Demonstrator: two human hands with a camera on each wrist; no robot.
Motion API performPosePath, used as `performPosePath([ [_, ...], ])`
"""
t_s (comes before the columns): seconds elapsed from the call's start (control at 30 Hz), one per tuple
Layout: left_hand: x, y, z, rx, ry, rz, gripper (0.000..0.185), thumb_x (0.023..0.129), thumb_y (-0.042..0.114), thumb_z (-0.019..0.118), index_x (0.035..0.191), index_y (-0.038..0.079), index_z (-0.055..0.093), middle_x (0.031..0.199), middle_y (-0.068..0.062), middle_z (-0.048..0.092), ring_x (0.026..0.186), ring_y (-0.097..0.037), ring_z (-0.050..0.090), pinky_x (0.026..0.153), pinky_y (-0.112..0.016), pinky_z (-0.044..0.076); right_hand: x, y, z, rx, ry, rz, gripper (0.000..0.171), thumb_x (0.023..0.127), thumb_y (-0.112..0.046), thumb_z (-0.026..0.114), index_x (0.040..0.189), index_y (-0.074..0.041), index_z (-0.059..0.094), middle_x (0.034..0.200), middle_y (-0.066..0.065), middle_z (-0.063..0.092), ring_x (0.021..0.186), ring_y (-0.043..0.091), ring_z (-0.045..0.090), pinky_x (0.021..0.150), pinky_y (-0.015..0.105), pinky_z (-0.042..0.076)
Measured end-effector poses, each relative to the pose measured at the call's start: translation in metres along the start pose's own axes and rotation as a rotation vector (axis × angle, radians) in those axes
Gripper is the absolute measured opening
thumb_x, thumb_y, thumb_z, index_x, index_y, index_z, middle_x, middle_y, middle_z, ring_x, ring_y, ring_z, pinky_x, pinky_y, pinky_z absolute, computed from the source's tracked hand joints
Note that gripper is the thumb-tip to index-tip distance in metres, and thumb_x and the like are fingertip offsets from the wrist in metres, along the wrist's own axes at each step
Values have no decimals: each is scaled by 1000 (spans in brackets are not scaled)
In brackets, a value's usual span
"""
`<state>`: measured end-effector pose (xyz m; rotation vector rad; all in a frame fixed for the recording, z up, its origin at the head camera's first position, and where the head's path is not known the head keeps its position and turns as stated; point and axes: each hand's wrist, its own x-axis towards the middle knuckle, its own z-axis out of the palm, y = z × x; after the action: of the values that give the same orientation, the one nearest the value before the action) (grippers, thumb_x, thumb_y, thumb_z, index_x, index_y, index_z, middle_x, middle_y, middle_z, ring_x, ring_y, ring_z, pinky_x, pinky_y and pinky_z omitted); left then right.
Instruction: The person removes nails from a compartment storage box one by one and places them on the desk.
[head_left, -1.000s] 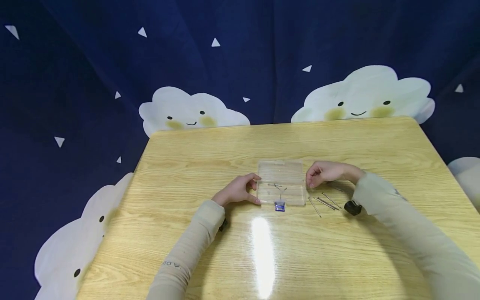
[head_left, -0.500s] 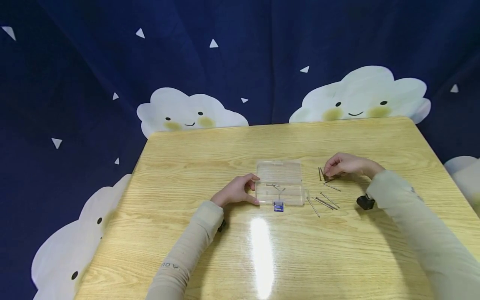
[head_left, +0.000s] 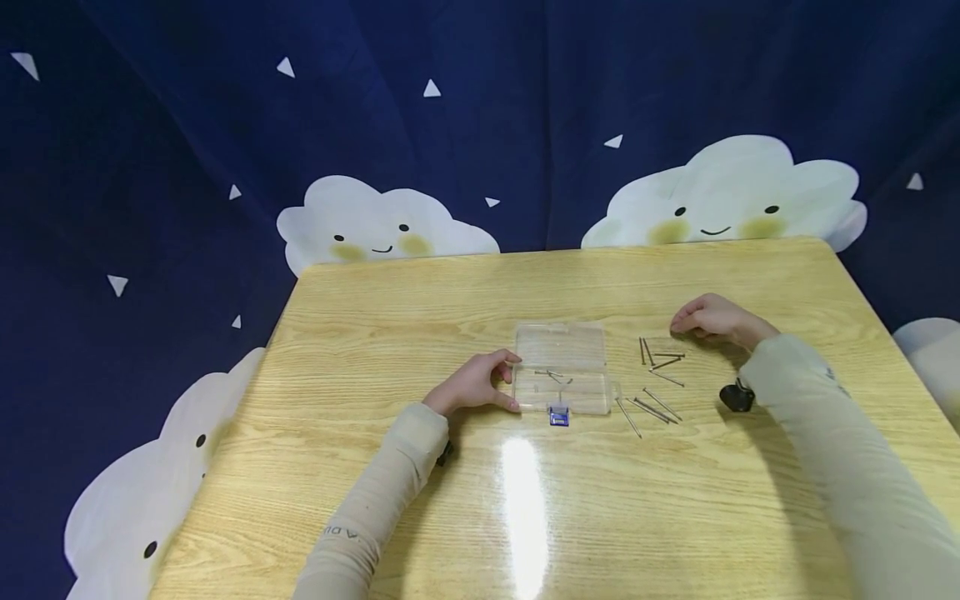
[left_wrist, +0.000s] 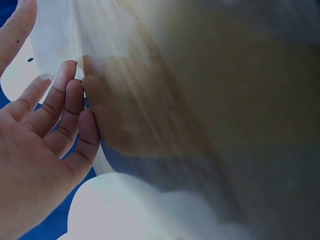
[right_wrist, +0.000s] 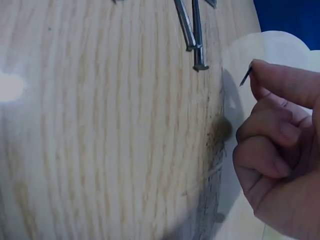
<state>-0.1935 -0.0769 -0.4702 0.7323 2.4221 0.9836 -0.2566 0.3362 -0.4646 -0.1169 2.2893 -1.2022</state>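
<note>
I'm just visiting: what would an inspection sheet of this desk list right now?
Surface: pale wooden table, glare patch near the front.
Job's things: clear plastic box, lid open, a few nails inside; loose nails beside it.
Clutter: nothing seen.
Hands: left hand holds the box's left edge; right hand pinches a single nail beyond the loose ones.
Cables: nothing seen; a small black wrist camera sits under the right sleeve.
Surroundings: dark blue curtain with smiling clouds.
</note>
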Motion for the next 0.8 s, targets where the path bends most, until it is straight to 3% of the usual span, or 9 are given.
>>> performPosePath([
  [0.23, 0, -1, 0, -11, -4, 0, 70, 66, 21, 82, 125, 5, 49, 86, -2, 56, 80, -16, 49, 77, -25, 40, 6, 8, -2, 34, 18, 24, 20, 85, -8, 60, 95, 9, 63, 55, -5, 51, 41, 3, 30, 40, 20, 29],
  [0.43, 1, -2, 0, -6, -1, 4, 69, 66, 21, 82, 124, 5, 49, 86, -3, 56, 79, -15, 49, 77, -24, 40, 6, 9, 0, 31, 73, 3, 27, 88, -10, 58, 102, 13, 60, 61, -3, 57, 41, 3, 31, 40, 21, 31],
  [0.6, 1, -3, 1, -8, 3, 20, 68, 66, 20, 82, 123, 4, 49, 85, -3, 56, 78, -14, 49, 77, -24, 40, 0, 2, 1, 31, 105, -59, 41, 91, -22, 57, 114, 12, 55, 69, -5, 56, 51, 6, 40, 48, 26, 38],
  [0.8, 1, -3, 1, -9, 0, 22, 68, 66, 20, 82, 123, 3, 49, 85, -3, 56, 77, -15, 49, 75, -24, 40, 2, -10, 8, 57, 17, -173, 40, 86, -21, 64, 113, 8, 57, 90, -6, 61, 70, 4, 52, 62, 25, 46],
])
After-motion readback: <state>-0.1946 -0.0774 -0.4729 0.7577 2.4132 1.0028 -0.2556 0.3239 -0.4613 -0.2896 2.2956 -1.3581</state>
